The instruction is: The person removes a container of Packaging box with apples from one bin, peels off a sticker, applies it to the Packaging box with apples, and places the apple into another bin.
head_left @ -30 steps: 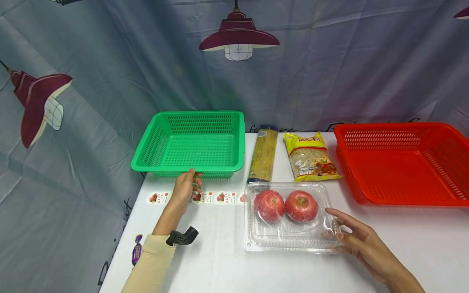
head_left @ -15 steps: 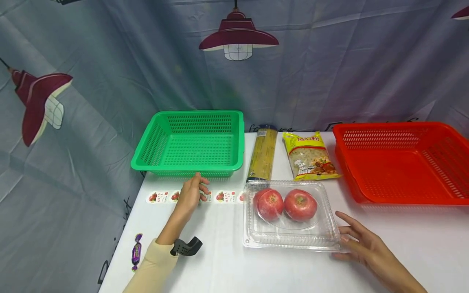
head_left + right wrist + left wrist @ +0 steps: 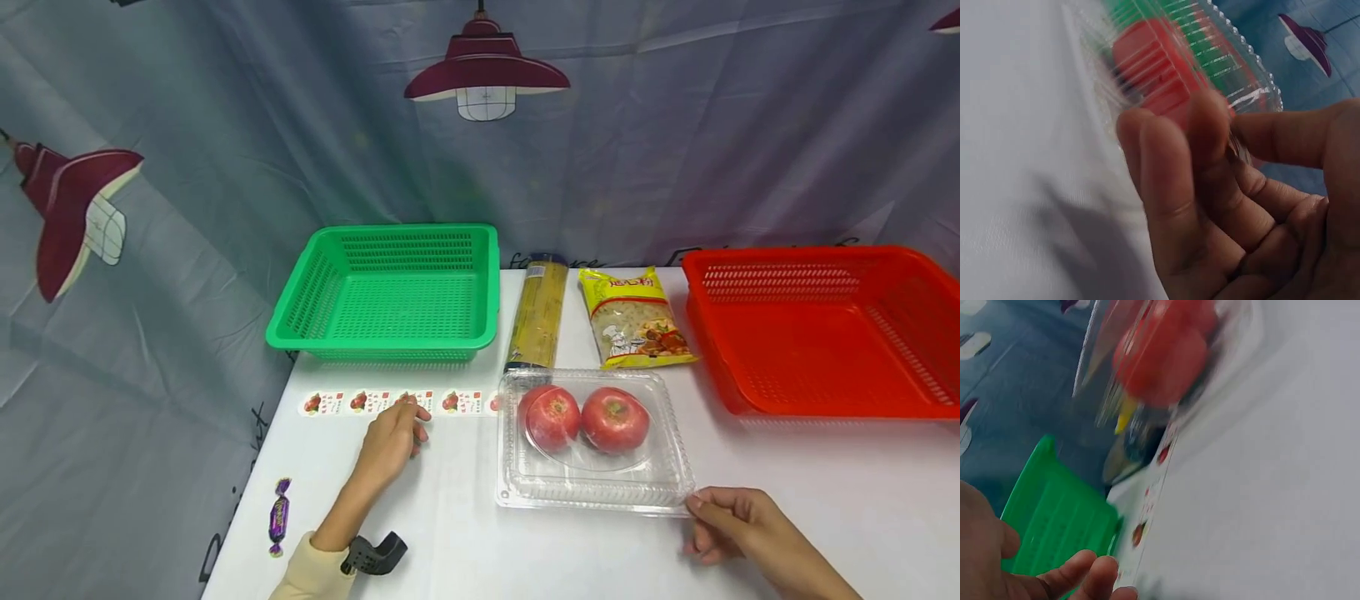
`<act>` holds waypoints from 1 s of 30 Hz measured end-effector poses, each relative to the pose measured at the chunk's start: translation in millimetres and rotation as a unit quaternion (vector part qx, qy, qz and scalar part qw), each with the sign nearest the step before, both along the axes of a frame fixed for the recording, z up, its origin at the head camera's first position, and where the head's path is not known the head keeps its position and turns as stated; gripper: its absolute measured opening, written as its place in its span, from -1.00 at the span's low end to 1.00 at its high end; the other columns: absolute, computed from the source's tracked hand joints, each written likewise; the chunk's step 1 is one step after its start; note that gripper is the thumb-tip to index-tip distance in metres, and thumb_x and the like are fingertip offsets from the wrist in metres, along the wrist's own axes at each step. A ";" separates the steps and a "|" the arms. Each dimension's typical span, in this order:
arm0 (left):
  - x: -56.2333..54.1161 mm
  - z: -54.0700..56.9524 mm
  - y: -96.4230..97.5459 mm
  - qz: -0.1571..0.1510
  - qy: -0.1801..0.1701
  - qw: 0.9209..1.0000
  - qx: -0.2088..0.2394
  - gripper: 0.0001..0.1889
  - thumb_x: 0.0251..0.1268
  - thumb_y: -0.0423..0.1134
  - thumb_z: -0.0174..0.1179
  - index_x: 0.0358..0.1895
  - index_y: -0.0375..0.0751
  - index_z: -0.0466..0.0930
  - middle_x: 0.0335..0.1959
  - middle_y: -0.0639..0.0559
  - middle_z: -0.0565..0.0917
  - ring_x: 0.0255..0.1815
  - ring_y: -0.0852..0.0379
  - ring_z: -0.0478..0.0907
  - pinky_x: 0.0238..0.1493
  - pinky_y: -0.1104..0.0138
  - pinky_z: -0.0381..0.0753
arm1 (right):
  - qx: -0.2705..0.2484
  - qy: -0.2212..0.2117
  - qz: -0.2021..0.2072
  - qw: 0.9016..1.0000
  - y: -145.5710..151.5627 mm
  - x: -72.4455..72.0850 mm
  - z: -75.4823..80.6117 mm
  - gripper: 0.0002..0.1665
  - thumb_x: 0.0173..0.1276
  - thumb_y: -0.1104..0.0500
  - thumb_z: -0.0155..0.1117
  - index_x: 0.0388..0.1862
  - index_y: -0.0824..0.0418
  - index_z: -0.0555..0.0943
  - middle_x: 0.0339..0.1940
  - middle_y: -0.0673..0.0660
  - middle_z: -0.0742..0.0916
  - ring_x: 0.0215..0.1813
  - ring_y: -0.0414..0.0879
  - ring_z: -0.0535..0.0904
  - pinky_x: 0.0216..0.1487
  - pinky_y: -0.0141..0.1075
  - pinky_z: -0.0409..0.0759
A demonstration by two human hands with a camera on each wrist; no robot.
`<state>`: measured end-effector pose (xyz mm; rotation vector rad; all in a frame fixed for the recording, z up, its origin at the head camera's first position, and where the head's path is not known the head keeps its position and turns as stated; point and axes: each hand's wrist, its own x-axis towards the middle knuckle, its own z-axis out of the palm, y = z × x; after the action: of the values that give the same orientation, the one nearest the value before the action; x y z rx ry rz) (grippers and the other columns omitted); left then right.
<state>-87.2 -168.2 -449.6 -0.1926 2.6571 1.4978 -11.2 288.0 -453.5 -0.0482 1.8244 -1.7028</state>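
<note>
Box [image 3: 592,492] with 2 apples [image 3: 617,419], corner pinched

Box: 1, clear plastic, oblong, ribbed walls and crimped edge, glare on top. On the white table [image 3: 450,525], right of mid-view. Apples inside, side by side, red, streaked; right one shows a yellowish hollow on top. Clock below centred on box, 12 away from the person.

Left to right:
- Candy [image 3: 278,517]: 1, purple wrapper, between 8 and 9.
- Green basket [image 3: 382,342]: 1, at 10.
- Stickers [image 3: 369,402]: a row towards 9, red fruit prints; 4, plus part of a fifth at box's edge.
- Left hand [image 3: 388,443]: 9, by the third sticker; fingers loosely bent, grasping nothing.
- Yellow pack [image 3: 537,312]: 1, at 11.
- Bag [image 3: 637,321]: 1, yellow-topped, nearer 1 than 12.
- Right hand [image 3: 738,525]: 4, thumb and finger pinching box's near right corner.
- Red basket [image 3: 712,358]: 1, at 2.
</note>
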 end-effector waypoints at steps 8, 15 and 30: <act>-19.1 7.6 -61.9 0.124 0.051 0.977 -0.168 -0.68 0.46 -0.11 -0.03 -0.10 -0.22 0.66 -0.39 -0.06 0.67 -0.45 -0.03 0.57 -0.47 0.12 0.44 | 0.032 0.006 -0.020 0.999 1.6 1.8 -3.1 -0.55 0.59 0.17 -0.02 -0.28 0.63 0.45 -0.54 0.18 0.64 -0.42 -0.05 0.61 -0.25 -0.20 0.65; -30.2 3.4 -105.9 0.127 -0.024 0.948 -0.291 -0.52 0.38 -0.09 0.05 0.10 -0.49 0.44 -0.04 -0.56 0.39 0.01 -0.59 0.31 -0.22 -0.35 0.37 | 0.051 0.083 -0.065 0.993 -6.0 7.9 -4.2 -0.58 0.59 0.22 -0.04 -0.46 0.50 0.38 -0.64 0.19 0.54 -0.46 0.03 0.60 -0.28 -0.23 0.60; -34.4 9.0 -126.3 0.131 -0.061 0.947 -0.287 -0.80 0.32 -0.28 0.13 -0.13 -0.35 0.59 -0.14 -0.45 0.60 -0.09 -0.50 0.50 -0.25 -0.26 0.42 | 0.013 0.048 -0.059 0.997 -3.1 9.3 -5.0 -0.62 0.61 0.22 -0.07 -0.36 0.51 0.42 -0.58 0.23 0.58 -0.45 0.06 0.59 -0.29 -0.18 0.61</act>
<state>-121.6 -294.4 -440.6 -0.6736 2.9708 0.6739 -1.9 284.9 -458.5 -0.0113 1.9538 -1.7836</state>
